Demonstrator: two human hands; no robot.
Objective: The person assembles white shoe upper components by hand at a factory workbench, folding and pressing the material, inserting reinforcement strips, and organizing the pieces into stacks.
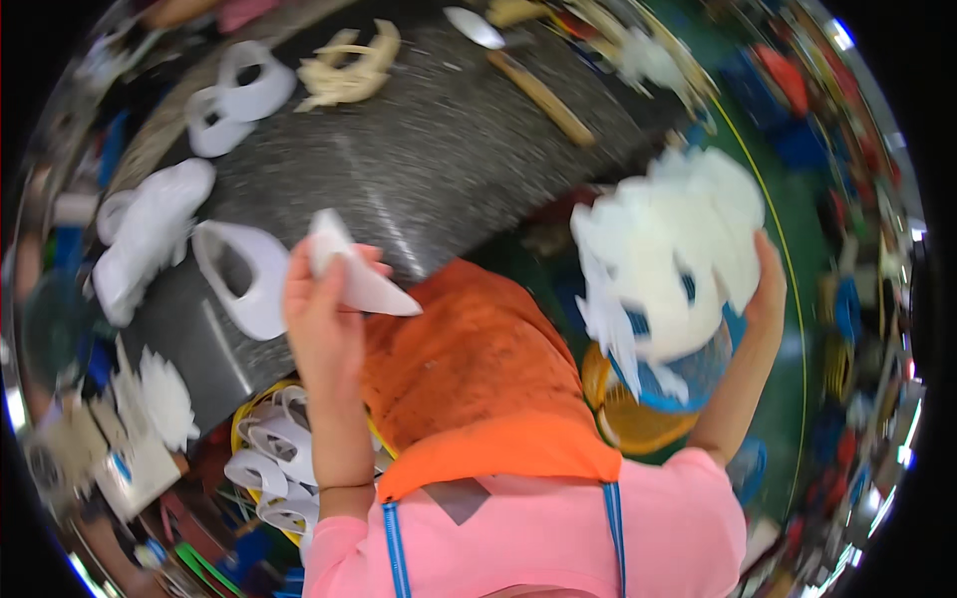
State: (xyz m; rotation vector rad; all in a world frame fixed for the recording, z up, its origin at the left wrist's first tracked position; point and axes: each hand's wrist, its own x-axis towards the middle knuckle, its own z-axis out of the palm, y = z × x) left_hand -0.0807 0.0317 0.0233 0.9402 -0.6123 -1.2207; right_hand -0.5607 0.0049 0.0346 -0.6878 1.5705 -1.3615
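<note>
We have a dark desk (429, 149) with a long wooden handle (543, 98) lying on it and a curved, cream-coloured piece (349, 70) near its far edge. On our right, a yellow line (803, 349) curves over the green floor (783, 399). Beyond it we see something red (783, 80) near something blue (797, 145), both blurred.

I am watching through one head-worn fisheye; it is facing steeply down, looking closely over the orange cloth apron (478, 369) and flat dark-grey worktop (439, 130).
</note>
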